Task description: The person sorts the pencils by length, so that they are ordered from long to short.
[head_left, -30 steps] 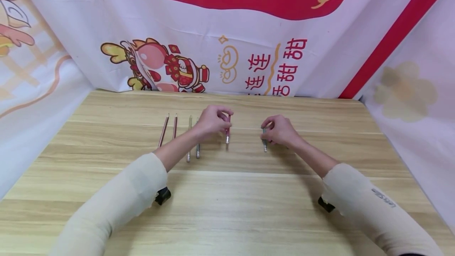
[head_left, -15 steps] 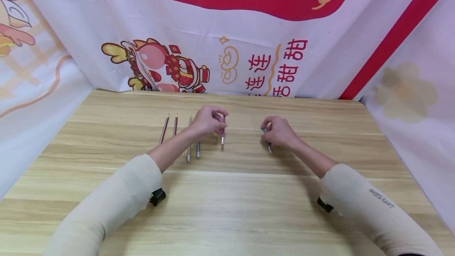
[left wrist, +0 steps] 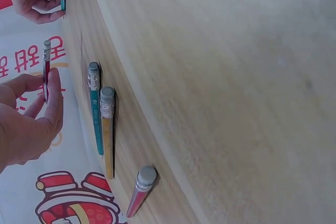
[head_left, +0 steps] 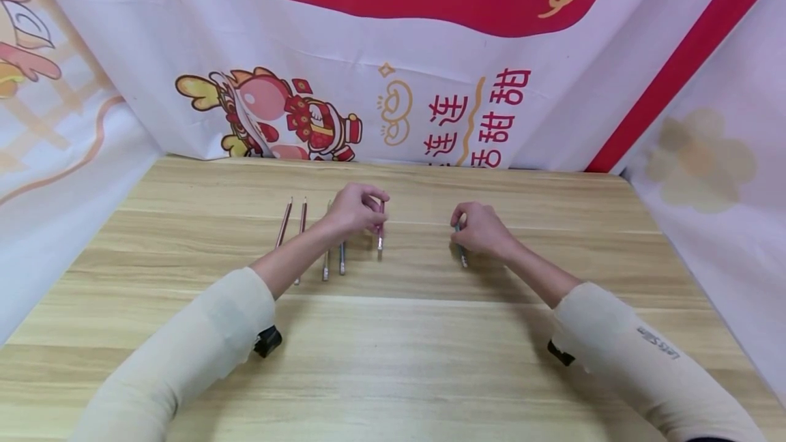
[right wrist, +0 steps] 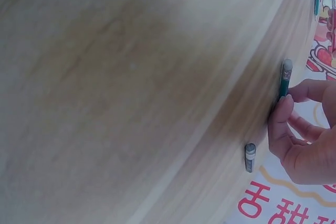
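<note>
My left hand [head_left: 353, 209] pinches a red pencil [head_left: 380, 236] between thumb and fingers, its eraser end pointing toward me. In the left wrist view this pencil is held apart from the wooden table. Farther right, my right hand [head_left: 484, 229] pinches a green pencil [right wrist: 284, 85], low at the tabletop. Left of the red pencil lie a teal pencil [left wrist: 95, 111] and a yellow pencil [left wrist: 107, 137], side by side. Beyond them rest two dark red pencils [head_left: 284, 225], partly covered by my left forearm. Another pencil [right wrist: 250, 157] lies beside my right hand, hidden in the head view.
The wooden table [head_left: 393, 360] ends at the back against a white hanging cloth [head_left: 344, 39] with red print and cartoon figures. More printed cloth hangs at both sides. A black strap piece [head_left: 268, 341] shows under the left sleeve.
My left hand has moved a little left with the red pencil, closer to the row. The green pencil in my right hand has tilted, its eraser end swinging slightly right.
</note>
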A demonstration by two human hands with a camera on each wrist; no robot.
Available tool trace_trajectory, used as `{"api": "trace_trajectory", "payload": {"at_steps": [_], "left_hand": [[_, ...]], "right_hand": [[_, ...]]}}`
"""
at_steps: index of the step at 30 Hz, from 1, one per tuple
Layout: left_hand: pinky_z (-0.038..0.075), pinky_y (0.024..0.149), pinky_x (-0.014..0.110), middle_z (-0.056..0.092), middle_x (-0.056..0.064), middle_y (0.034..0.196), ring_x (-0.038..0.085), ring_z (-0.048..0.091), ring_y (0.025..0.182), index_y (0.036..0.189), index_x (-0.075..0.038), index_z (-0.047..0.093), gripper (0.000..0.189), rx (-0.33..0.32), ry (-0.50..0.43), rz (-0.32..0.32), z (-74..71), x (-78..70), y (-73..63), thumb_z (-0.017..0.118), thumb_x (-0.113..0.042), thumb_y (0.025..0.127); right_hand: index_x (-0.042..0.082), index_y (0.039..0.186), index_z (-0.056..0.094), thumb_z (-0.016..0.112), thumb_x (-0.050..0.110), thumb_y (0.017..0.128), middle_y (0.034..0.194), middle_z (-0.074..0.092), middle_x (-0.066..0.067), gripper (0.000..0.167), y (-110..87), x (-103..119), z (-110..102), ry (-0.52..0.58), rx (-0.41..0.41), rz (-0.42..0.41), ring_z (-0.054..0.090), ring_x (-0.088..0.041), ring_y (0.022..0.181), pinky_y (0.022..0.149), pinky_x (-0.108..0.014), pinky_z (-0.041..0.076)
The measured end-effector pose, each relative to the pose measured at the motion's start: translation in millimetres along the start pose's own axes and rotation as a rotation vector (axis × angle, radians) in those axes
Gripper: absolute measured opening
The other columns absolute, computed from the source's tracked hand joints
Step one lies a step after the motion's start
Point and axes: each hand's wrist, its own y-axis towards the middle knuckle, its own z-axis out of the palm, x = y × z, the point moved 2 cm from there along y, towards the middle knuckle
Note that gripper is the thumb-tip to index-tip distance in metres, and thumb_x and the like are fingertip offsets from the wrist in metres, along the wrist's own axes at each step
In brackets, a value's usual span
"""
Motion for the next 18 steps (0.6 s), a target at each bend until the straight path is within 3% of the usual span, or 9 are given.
{"api": "trace_trajectory", "payload": {"at_steps": [7,18], "left_hand": [[0.067,0.069,0.030,0.062,0.013,0.088,0.016,0.064,0.066,0.128,0.013,0.063,0.040,-0.009,0.026,0.000,-3.9,2.0,0.8,0.068,0.017,0.088],[0.067,0.069,0.031,0.063,0.014,0.089,0.018,0.065,0.066,0.128,0.013,0.062,0.042,0.006,0.028,-0.028,-8.7,3.1,-1.2,0.070,0.017,0.087]], "right_hand": [[0.001,0.098,0.063,0.073,0.004,0.080,0.062,0.054,-0.001,0.021,0.5,0.4,2.0,0.014,-0.007,0.023,0.054,-0.012,0.047,0.043,-0.021,0.049],[0.000,0.110,0.065,0.064,0.003,0.094,0.076,0.067,-0.013,0.017,0.2,-4.2,-2.1,0.180,0.027,0.032,0.055,-0.013,0.046,0.042,-0.021,0.048]]}}
